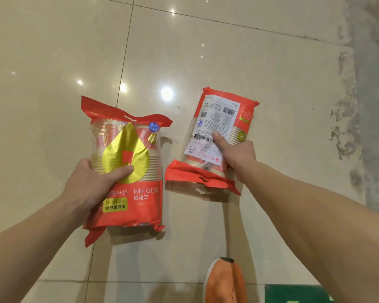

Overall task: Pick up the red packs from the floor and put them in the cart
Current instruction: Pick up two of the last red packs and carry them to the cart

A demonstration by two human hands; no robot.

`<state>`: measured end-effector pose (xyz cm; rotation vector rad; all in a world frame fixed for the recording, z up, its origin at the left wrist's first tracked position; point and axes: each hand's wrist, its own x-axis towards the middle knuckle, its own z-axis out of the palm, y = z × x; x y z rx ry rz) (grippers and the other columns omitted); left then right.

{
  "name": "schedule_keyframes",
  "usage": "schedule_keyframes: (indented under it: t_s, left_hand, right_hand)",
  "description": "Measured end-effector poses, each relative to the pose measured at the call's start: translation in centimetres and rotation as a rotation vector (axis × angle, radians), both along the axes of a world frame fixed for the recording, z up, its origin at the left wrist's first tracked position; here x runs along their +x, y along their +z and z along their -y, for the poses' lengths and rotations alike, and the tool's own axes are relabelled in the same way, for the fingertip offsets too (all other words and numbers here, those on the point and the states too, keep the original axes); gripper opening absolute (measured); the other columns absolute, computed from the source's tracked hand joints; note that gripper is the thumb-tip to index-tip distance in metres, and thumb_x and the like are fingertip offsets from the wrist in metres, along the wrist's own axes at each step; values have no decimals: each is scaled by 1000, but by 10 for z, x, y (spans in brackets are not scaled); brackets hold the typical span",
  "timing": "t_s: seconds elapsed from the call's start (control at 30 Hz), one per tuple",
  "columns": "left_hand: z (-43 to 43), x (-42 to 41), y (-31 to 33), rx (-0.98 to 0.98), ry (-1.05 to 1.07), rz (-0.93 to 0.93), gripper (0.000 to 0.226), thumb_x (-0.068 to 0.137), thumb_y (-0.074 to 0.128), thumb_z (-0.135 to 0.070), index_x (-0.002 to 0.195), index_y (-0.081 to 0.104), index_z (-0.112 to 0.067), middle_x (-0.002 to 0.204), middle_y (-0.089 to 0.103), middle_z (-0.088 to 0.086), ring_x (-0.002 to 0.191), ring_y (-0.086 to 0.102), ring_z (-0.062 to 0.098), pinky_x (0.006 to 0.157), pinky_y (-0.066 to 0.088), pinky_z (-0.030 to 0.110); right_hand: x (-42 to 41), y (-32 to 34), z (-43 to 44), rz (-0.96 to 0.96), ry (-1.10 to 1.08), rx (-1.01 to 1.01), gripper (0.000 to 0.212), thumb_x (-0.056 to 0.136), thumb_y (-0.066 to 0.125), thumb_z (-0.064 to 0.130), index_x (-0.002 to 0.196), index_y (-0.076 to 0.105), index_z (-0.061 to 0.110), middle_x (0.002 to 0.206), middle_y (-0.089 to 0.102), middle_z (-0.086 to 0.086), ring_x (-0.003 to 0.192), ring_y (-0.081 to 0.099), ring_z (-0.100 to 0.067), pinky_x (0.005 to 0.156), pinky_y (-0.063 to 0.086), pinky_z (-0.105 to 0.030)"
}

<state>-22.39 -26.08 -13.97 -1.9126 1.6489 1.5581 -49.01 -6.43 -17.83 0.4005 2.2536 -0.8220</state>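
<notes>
Red packs, one per hand: left hand (92,184) clamps the front-facing pack (129,171), right hand (239,154) grips the label-side pack (219,132), both low over the floor (184,51); cart unseen.

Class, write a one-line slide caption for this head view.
Left hand and right hand each grip a red pack over the tiled floor.

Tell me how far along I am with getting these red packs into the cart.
Nothing looks done yet: no cart is in view. In hand: your left hand grips the front-side-up red pack, and your right hand grips the label-side-up red pack. Whether either pack has left the floor is unclear. Left: carry both to the cart.
</notes>
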Motion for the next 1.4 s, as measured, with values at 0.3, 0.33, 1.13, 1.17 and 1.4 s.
schedule_keyframes:
  t_s: [0.3,0.33,1.13,1.17,1.4]
  left_hand:
    - [-3,16,88,29,13,23,88,58,103,-54,128,61,-20,109,82,7,85,83,33,78,68,53]
    - [-4,14,107,28,4,15,84,60,103,-53,126,61,-21,109,82,7,85,83,32,78,68,52]
    - [-69,27,821,-116,-316,-572,99,47,98,-63,131,70,-19,108,86,8,89,85,33,83,69,57]
    - [-85,30,839,-105,-353,-590,96,50,99,-61,131,71,-18,107,86,8,89,85,33,84,68,58]
    - [-238,46,920,-60,-669,-663,74,70,101,-43,130,71,-14,107,86,12,87,85,36,82,68,61]
  right_hand:
    - [51,98,-32,-47,112,-7,84,70,94,59,129,51,16,118,75,-2,102,75,-26,95,62,-49]
    - [56,119,-36,-51,116,-11,83,70,94,58,128,50,17,116,75,0,101,75,-24,95,62,-48]
    - [183,854,-173,-513,-227,-411,80,63,102,46,121,53,22,110,79,1,94,80,-21,90,65,-51]
    - [197,870,-190,-522,-265,-416,80,64,102,46,121,52,22,110,79,1,94,81,-21,89,66,-51]
    - [306,944,-352,-610,-506,-389,82,67,101,49,124,47,23,108,78,1,86,81,-19,82,68,-49]
